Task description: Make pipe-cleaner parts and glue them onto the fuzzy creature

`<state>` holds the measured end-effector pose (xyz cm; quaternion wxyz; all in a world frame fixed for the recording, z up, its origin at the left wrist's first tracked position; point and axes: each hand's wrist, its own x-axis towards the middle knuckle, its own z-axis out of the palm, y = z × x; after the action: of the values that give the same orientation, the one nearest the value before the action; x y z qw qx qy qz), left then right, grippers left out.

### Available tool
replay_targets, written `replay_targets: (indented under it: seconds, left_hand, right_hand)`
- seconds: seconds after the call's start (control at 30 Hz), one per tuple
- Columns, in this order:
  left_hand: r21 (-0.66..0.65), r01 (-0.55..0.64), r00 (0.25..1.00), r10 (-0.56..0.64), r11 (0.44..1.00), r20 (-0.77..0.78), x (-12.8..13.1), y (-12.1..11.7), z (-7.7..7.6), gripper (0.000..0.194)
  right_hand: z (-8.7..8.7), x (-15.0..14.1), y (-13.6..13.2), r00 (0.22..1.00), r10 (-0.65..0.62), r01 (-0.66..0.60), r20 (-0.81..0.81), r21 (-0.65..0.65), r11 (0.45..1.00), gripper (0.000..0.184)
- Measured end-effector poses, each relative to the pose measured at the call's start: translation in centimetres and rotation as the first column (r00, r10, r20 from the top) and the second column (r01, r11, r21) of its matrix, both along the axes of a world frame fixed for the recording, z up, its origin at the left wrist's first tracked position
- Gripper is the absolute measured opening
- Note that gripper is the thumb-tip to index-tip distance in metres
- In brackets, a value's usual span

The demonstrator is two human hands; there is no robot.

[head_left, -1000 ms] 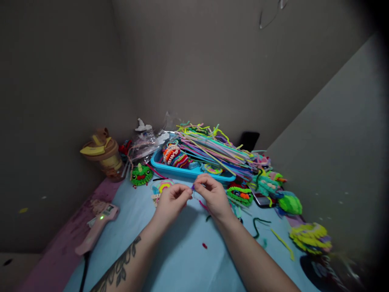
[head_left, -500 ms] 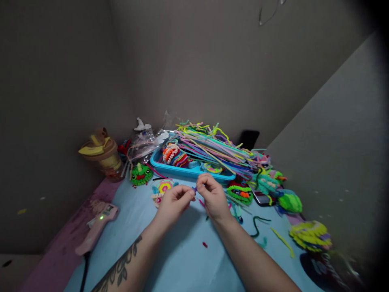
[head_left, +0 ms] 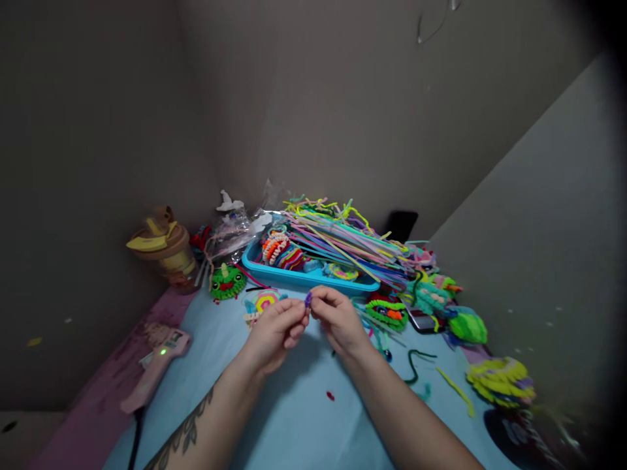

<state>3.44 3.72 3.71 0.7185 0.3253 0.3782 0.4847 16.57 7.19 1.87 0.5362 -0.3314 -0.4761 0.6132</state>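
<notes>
A short purple pipe cleaner piece [head_left: 308,299] is pinched between my two hands above the blue table cover [head_left: 294,405]. My left hand [head_left: 279,326] grips it from the left, thumb and forefinger together. From the right, my right hand [head_left: 337,320] closes its fingertips on the same piece; much of it is hidden. Behind my left hand lies a round pipe cleaner piece [head_left: 266,300] with a pink and yellow centre, partly covered. To the right of my right hand sits a red and green pipe cleaner figure [head_left: 386,312] with an orange part.
A blue tray [head_left: 313,279] holds many pipe cleaners [head_left: 343,232]. At left lie a pink glue gun [head_left: 157,371] with a cord, a brown cup [head_left: 169,251] and a green figure [head_left: 228,282]. Fuzzy pieces [head_left: 500,380] and a phone [head_left: 425,320] are at right.
Both hands have shifted slightly left. My left hand has turned, its lower fingers now showing beneath, and more of the purple piece is visible between the fingertips.
</notes>
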Motion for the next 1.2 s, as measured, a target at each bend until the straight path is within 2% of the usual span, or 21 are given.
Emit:
replay_targets:
  seconds: [0.07,0.13,0.3,0.4,0.5,0.57,0.63,0.77,0.93,1.07,1.2]
  left_hand:
    - [-0.051,0.042,0.998,-0.04,0.998,0.053,-0.1,0.1,0.1,0.028]
    - [-0.071,0.056,0.997,-0.053,0.996,0.053,-0.2,0.2,0.1,0.028]
    - [-0.034,0.037,0.999,-0.038,0.999,-0.025,-0.1,0.3,-0.1,0.031]
    - [0.086,-0.074,0.976,0.09,0.994,-0.196,0.3,0.1,-0.4,0.029]
    - [0.287,-0.201,0.863,0.308,0.936,-0.4,0.6,0.0,-0.6,0.022]
    - [0.396,-0.213,0.783,0.398,0.893,-0.478,0.7,-0.1,-0.5,0.016]
    - [0.43,-0.206,0.753,0.423,0.879,-0.504,0.7,-0.2,-0.4,0.016]
    - [0.348,-0.212,0.798,0.368,0.913,-0.478,0.7,-0.2,0.0,0.022]
    - [0.249,-0.172,0.888,0.26,0.953,-0.38,0.8,-0.1,-0.5,0.033]
    - [0.157,-0.088,0.972,0.119,0.984,-0.204,0.8,-0.1,-0.6,0.035]
    - [0.006,0.006,1.0,-0.007,1.0,0.021,0.5,-0.2,-0.3,0.029]
  right_hand:
    - [0.0,0.0,0.2,0.997,0.048,-0.054,-0.058,-0.113,0.992,0.013]
    - [0.0,0.2,0.3,0.996,0.056,-0.068,-0.071,-0.174,0.982,0.017]
    - [0.1,0.3,0.4,0.998,0.056,-0.059,-0.027,-0.121,0.991,0.017]
    - [0.2,0.3,0.3,1.0,-0.008,0.008,-0.01,-0.06,0.998,0.015]
    - [0.2,0.2,0.2,0.996,-0.086,0.085,0.037,0.022,0.996,0.012]
    - [0.4,0.1,0.0,0.992,-0.113,0.11,0.062,0.06,0.992,0.011]
    - [0.6,0.1,-0.1,0.991,-0.117,0.114,0.068,0.058,0.992,0.01]
    - [0.9,0.0,-0.2,0.997,-0.076,0.077,0.016,-0.061,0.995,0.012]
    - [0.7,0.0,0.0,0.994,-0.004,-0.024,-0.11,-0.246,0.969,0.017]
    - [0.3,0.0,0.1,0.985,0.035,-0.082,-0.168,-0.281,0.956,0.02]
    - [0.3,0.1,0.1,0.977,0.066,-0.121,-0.201,-0.273,0.954,0.021]
